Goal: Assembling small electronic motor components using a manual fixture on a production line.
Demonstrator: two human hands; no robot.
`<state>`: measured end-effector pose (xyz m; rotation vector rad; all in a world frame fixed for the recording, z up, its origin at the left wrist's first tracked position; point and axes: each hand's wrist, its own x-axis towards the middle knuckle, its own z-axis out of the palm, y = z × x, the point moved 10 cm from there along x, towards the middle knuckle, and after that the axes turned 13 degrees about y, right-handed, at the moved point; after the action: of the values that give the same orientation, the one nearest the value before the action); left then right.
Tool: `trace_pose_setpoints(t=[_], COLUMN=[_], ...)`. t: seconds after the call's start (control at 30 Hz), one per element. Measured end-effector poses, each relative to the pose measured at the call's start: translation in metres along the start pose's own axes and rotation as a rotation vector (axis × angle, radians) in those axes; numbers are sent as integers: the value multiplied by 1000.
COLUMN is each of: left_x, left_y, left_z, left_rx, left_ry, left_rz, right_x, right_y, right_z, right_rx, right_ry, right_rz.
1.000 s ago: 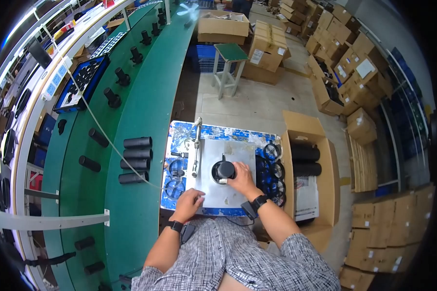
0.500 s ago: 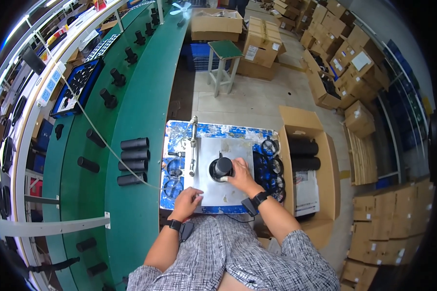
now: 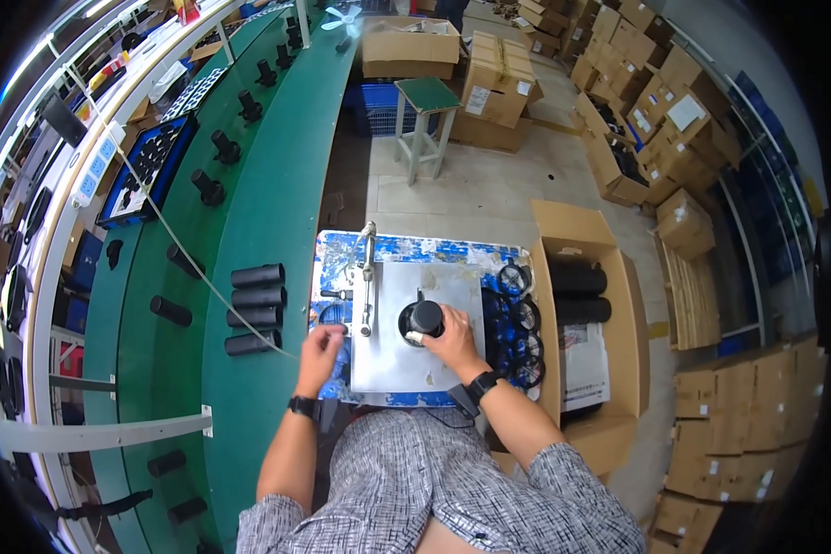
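My right hand (image 3: 452,340) is closed around a short black cylinder (image 3: 426,317). This cylinder stands in a dark round ring or opening on a grey metal plate (image 3: 392,365). At the left edge of the small blue table (image 3: 434,246), my left hand (image 3: 318,362) hovers with its fingers partly apart. Beneath and beside it lie black ring-shaped parts (image 3: 331,315), partly hidden by the hand. A metal clamp-like fixture (image 3: 367,286) stands on the plate, between my hands.
Several black tubes (image 3: 257,297) lie on the green bench (image 3: 277,185) at left. More black rings (image 3: 512,319) sit at the table's right side. Beside them, an open cardboard box (image 3: 623,360) holds black tubes. A thin cable (image 3: 198,268) hangs across the left. A stool (image 3: 425,100) stands ahead.
My left hand has moved left and forward, from the plate's near edge to the rings at the table's left side. My right hand stays on the black cylinder.
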<state>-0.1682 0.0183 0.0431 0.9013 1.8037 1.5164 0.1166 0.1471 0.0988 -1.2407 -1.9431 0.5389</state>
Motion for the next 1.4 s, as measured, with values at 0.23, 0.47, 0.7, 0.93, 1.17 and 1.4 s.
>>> trace_pose_setpoints(t=[0.23,0.47,0.7,0.93,1.17,1.4], left_x=[73,104,105,101,-35,-119], left_y=[16,-43,-47,-49,103,265], left_z=[14,29,37,12,-52,-95], left_rx=[605,760,806,737,298,303], left_ry=[25,-149,-148,-219,226,256], left_rz=[445,295,258,122,332,731], right_x=[2,-1,-4,-2,38,35], right_y=[-7,-2,7,-5,-70,-307], right_z=[-3,2,6,7,-78,-67], right_rx=[-10,-3,-42,3,400,468], right_ry=[-8,-14,-38,-53,197,-197], right_rz=[-38,-13,2,7,-55,-639])
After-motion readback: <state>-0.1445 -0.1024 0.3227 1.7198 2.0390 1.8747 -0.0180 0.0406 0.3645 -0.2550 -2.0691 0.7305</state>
